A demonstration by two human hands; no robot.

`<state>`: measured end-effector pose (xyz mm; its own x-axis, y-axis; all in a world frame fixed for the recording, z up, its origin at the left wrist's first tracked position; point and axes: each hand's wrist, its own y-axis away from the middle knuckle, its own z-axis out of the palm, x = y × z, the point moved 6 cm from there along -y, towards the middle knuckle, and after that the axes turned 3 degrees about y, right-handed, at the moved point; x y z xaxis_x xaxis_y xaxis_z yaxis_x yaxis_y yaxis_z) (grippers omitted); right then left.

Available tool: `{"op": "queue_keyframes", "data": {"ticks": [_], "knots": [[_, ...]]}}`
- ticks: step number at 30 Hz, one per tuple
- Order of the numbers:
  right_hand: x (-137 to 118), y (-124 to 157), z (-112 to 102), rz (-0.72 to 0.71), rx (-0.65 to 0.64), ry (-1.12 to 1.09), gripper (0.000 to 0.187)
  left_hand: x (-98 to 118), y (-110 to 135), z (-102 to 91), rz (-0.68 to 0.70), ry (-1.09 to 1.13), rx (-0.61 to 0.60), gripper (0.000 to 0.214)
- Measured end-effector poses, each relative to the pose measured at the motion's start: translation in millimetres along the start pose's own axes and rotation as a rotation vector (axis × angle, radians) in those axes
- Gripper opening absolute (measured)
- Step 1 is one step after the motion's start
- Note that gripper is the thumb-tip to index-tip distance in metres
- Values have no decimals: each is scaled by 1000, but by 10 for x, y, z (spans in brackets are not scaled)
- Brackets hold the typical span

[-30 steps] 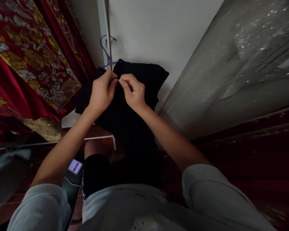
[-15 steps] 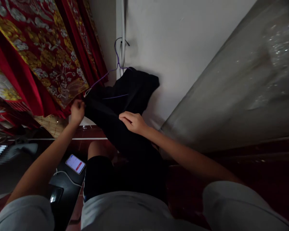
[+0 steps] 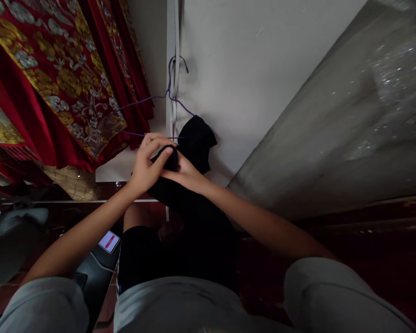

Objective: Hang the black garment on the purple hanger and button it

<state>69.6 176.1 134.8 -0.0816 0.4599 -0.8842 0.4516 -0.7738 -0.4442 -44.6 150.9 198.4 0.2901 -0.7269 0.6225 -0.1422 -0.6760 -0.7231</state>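
Note:
A black garment (image 3: 196, 138) hangs from a thin purple wire hanger (image 3: 149, 98) that is hooked on a nail in the white wall. The hanger's left arm is bare; the cloth is bunched toward its right side and falls down in front of me. My left hand (image 3: 149, 164) is closed over a fold of the black cloth. My right hand (image 3: 183, 172) lies just under and behind it, fingers also gripping the cloth. Both hands meet at the lower bar of the hanger.
Red and gold embroidered fabric (image 3: 55, 78) hangs at the left. A grey glittery sheet (image 3: 333, 120) slopes along the right. A phone (image 3: 108, 241) with a lit screen rests on a dark bag at lower left. A white pipe (image 3: 175, 69) runs down the wall.
The garment has slid off the hanger's left arm and bunched to the right. My left hand came back from the left edge to the middle, joining my right hand on the cloth.

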Motion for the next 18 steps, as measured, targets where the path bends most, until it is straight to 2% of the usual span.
{"op": "queue_keyframes", "data": {"ticks": [1, 3, 6, 8, 9, 11, 13, 15, 16, 18], "knots": [[-48, -11, -24, 36, 44, -23, 51, -7, -23, 30, -5, 12, 5, 32], [-97, -6, -69, 186, 82, -83, 36, -173, -13, 90, -109, 121, -48, 45], [-152, 69, -130, 409, 11, -177, 20, -549, 168, 208, -294, 223, -302, 66], [-236, 126, -190, 443, -88, -169, 20, -765, 356, 231, -327, 114, -475, 67], [-290, 144, -238, 417, -130, -121, 21, -858, 453, 226, -321, 35, -552, 62], [-404, 139, -377, 277, -152, 101, 20, -1015, 639, 197, -305, -113, -706, 50], [-490, 64, -550, 66, -59, 402, 15, -1126, 779, 131, -309, -202, -820, 40], [-456, -77, -720, -90, 114, 554, 21, -1167, 830, 18, -347, -217, -844, 36], [-367, -176, -791, -118, 192, 546, 27, -1153, 819, -49, -369, -205, -826, 36], [-65, -422, -877, -84, 285, 438, 34, -1054, 748, -184, -391, -186, -765, 34]]}}
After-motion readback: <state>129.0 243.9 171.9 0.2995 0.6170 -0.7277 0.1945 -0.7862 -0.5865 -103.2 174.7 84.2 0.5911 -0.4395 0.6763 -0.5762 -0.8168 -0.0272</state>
